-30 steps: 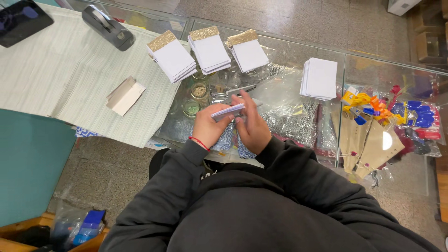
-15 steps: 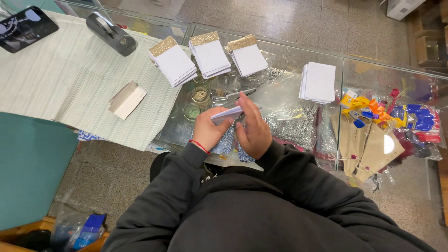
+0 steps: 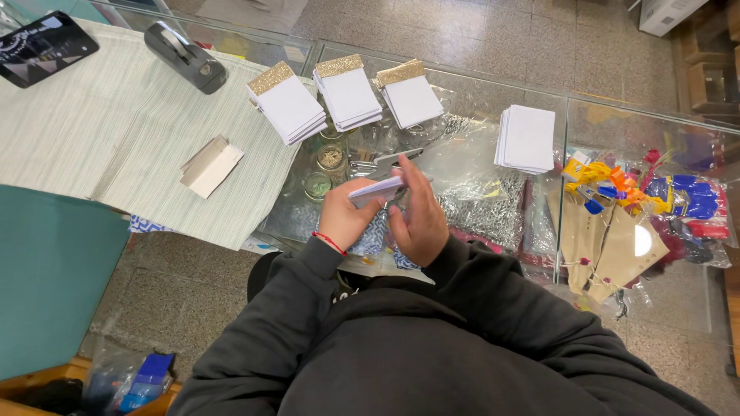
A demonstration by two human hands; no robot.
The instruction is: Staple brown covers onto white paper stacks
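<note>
Left hand point(image 3: 343, 219) pinches that small white paper stack point(image 3: 375, 189) while the right hand point(image 3: 420, 219) lies loosely curled on it holding nothing, so honestly sheets could fan out and slide onto the glass bench point(image 3: 493, 100).

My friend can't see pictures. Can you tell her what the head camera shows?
A person's left hand and right hand hold a small white paper stack over a glass counter. Three gold-topped notepads lie beyond it.
</note>
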